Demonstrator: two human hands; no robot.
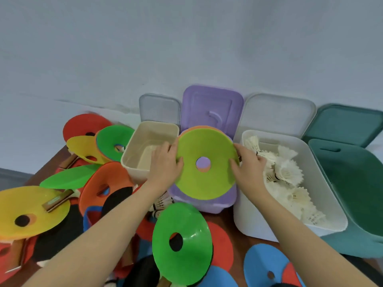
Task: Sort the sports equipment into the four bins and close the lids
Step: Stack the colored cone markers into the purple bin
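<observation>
Nearest the lens, a green disc cone (183, 243) stands tilted on the near part of the table (228, 220), among blue and red discs and dark paddles.

Step in hand: seating a lime disc cone (207, 166) in the purple bin (215, 204), which stands second from the left in a row of four along the table's far edge. The left hand (165, 162) grips the disc's left rim with thumb and fingers curled over it; the right hand (249, 164) holds the right rim the same way. The disc lies across the bin's mouth, tilted, overhanging the near wall. An orange disc edge shows beneath it at the far side, so a stack appears to be building.

Other bins: cream bin (132, 160) to the left, seemingly bare; white bin (246, 224) to the right holding shuttlecocks (288, 172); teal bin (339, 241) at the right end. All four lids stand raised behind them.

Recommendations:
- Level the disc and centre it over the stack before release; its width looks close to the bin's opening, so the rim may need flexing or angling to pass.
- Lower both sides evenly, so it nests.
- Keep the right wrist off the shuttlecocks.

Many discs remain on the left of the table; the sorting looks well short of done.
</observation>
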